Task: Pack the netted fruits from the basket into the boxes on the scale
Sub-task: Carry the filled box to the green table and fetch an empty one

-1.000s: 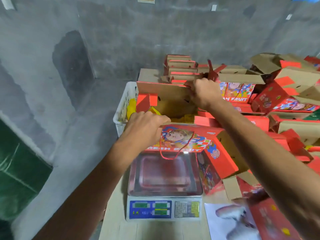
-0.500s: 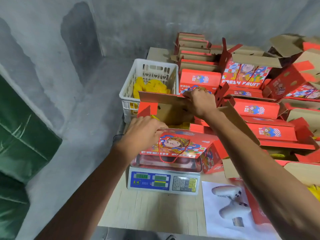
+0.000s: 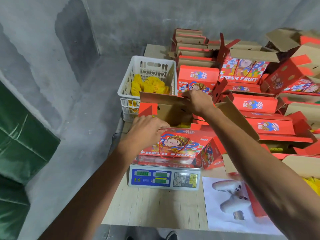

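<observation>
A white plastic lattice basket [image 3: 127, 87] at the back left of the pale wooden counter [image 3: 155, 205] holds a low heap of fruits in yellow foam netting [image 3: 149, 84], so packing looks unfinished. The left hand [image 3: 147, 131] curls over the near left rim of the red printed cardboard box [image 3: 174, 144] standing on the white digital scale [image 3: 164, 177]. Yellow netted fruit shows inside. The right hand [image 3: 197, 101] pinches the box's raised brown back flap [image 3: 161, 98], apparently about to close it. To the right, stacked red boxes [image 3: 259, 104] lie closed and open.
</observation>
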Demonstrator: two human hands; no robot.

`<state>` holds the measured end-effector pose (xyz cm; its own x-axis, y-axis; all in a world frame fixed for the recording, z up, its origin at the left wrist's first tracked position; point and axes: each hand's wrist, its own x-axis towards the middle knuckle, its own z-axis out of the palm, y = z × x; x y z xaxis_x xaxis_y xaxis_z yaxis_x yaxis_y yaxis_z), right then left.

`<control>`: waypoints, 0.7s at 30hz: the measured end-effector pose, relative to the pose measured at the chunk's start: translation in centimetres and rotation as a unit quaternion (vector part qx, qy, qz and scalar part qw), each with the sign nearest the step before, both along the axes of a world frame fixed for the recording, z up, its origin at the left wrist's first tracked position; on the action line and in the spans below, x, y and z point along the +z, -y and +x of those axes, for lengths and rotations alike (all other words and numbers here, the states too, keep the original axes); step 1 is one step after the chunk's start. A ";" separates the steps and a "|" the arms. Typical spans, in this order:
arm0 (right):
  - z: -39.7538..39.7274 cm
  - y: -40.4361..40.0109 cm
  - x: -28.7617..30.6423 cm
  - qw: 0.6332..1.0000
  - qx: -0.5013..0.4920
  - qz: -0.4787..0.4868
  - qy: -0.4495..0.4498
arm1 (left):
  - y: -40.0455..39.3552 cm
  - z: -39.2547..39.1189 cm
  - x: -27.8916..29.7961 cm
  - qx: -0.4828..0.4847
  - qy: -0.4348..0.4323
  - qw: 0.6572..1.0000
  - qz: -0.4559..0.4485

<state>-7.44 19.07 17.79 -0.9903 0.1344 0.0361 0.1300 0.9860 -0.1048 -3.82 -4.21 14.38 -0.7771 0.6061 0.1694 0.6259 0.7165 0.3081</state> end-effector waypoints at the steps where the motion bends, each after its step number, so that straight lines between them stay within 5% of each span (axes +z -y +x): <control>1: 0.1 -0.1 -0.1 1.000 -0.002 0.000 0.000 | -0.2 0.1 0.0 0.001 -0.005 1.000 0.005; 9: 2.8 -0.1 -0.7 0.997 0.022 -0.057 -0.040 | 0.6 0.5 0.0 -0.012 0.056 0.998 0.016; 13: 8.3 1.2 -2.6 0.969 0.080 -0.112 -0.207 | 1.8 3.2 -0.8 -0.035 0.093 0.973 0.208; 16: 13.7 2.8 -5.7 0.922 0.073 -0.131 -0.357 | 2.7 5.5 -3.0 0.060 0.082 0.904 0.415; 19: 18.5 4.6 -10.2 0.879 0.039 -0.182 -0.439 | 4.5 7.4 -6.2 0.242 0.090 0.820 0.511; 21: 21.1 5.9 -13.5 0.872 0.013 -0.232 -0.431 | 6.0 8.0 -8.6 0.319 0.235 0.677 0.620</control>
<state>13.69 13.18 4.31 -0.6248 0.3101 0.7165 -0.2166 0.8128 -0.5407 4.18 -10.24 5.77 -0.9584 -0.2607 -0.1161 -0.0651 -0.1965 0.9783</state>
